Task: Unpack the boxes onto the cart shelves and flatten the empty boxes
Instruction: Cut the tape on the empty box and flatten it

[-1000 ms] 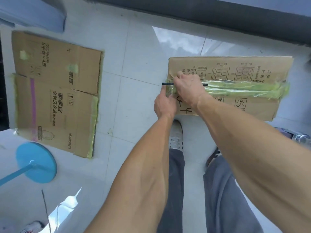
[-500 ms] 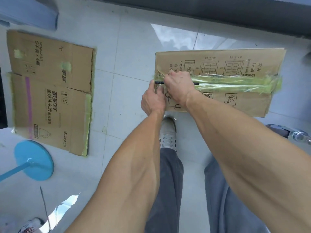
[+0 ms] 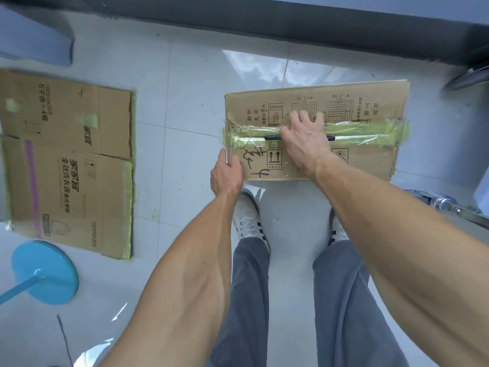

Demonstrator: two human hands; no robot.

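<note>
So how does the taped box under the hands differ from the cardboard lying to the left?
The taped box stands assembled, sealed with green tape; the flattened box lies opened out flat. Both hands touch the taped box; nothing touches the flattened one. The flattened one bears a purple stripe. Both are brown cardboard on the floor.

1. The right hand [image 3: 304,139] covers the middle of a black pen [image 3: 272,137] lying along the tape [image 3: 370,133] seam; only the pen's 2 ends show, so whether the hand grips it cannot be told.
2. The box [image 3: 370,165] is sealed; its contents are hidden.
3. The left hand [image 3: 226,176] wraps the box's near-left corner; its fingertips are out of sight.
4. The flat cardboard [image 3: 66,160] is cut off by the left edge.
5. The blue stand [image 3: 45,271] shows only its base and part of a pole.
6. Metal parts [image 3: 449,205] at the right edge are too cropped to identify.
7. The small print on the box is unreadable.
</note>
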